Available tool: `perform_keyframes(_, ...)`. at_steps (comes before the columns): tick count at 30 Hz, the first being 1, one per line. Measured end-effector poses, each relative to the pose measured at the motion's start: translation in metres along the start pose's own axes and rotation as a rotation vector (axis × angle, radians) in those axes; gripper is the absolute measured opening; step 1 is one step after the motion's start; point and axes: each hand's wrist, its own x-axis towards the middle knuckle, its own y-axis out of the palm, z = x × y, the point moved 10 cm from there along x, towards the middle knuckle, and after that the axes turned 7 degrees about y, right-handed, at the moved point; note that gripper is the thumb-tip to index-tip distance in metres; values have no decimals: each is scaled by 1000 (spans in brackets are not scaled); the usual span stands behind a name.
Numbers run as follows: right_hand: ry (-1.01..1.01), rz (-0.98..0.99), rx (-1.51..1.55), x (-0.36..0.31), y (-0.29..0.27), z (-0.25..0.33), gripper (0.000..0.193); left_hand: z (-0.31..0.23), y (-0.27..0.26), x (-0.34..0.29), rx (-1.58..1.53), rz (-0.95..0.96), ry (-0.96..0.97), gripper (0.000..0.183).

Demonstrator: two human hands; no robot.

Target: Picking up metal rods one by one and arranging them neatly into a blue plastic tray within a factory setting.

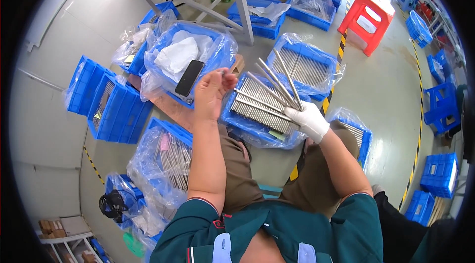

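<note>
My right hand [311, 120], in a white glove, grips several slim metal rods [288, 81] that fan out toward the upper left. Beneath them, a blue crate [292, 142] lined with clear plastic holds rows of similar rods. My bare left hand [212, 92] is raised at the crate's left side with its fingers curled in. Whatever lies between those fingers, if anything, is too small to make out. Near it, a black phone [189, 78] rests on the plastic-lined blue crate [210, 35] that contains white sheets.
Another crate of rods [302, 65] stands beyond. To the left are a crate of loose rods [175, 161] and stacked blue crates [123, 114]. A red stool [366, 23] stands far right, past yellow-black floor tape [341, 48]. A table leg [241, 6] rises ahead.
</note>
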Motion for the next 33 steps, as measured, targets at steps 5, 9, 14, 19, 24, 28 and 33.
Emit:
perform_keyframes(5,-19,139,71,3,15,-13,18,19,28,-6,16,131,-89,33)
perform_keyframes(9,-19,167,90,3,19,-13,17,17,30,-9,22,172,-99,31)
perform_keyframes(14,11,169,87,-2,19,-9,17,18,25,-9,40,180,-114,29)
perform_keyframes(19,93,162,134,-4,25,-10,18,27,40,-17,33,289,-181,30)
perform_keyframes(24,42,277,212,3,32,-11,20,52,67,-38,-38,352,-315,25)
perform_keyframes(28,39,288,262,1,33,-6,18,48,55,-33,71,316,-279,23)
perform_keyframes(33,66,320,149,-3,36,-11,16,-8,12,-4,58,142,-24,31)
